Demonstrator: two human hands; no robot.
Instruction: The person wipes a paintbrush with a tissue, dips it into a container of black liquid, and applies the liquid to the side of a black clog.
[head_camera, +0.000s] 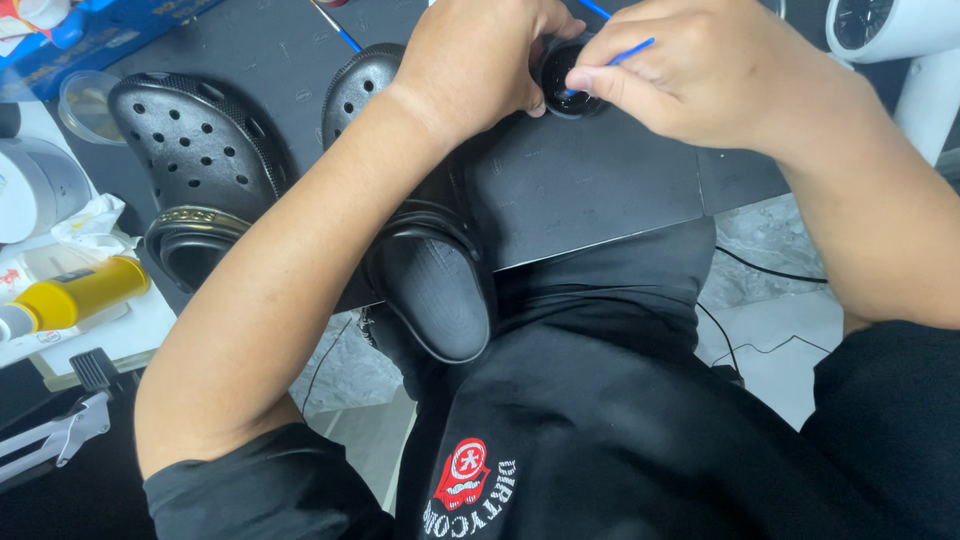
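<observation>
Gripping a small round black container (566, 80) at 12 o'clock over the dark work mat (590, 190), the left hand (480, 60) is clenched around its left side, fingers curled over the rim. From 1 o'clock the right hand (700, 70) pinches a thin blue stick (625, 55) between thumb and forefinger, its tip dipping into the container's open mouth. Beneath the left forearm, at 9 o'clock from the container, lie 2 black perforated foam clogs (195, 150); the nearer one (430, 280) hangs over the mat's front edge, sole side up. At 8 o'clock, on the pale side tray (120, 335), rests a yellow bottle (85, 290) just beside crumpled white tissue (90, 225). Another blue stick (340, 30) lies at 11 o'clock on the mat. A white device (900, 40) stands at 2 o'clock.
</observation>
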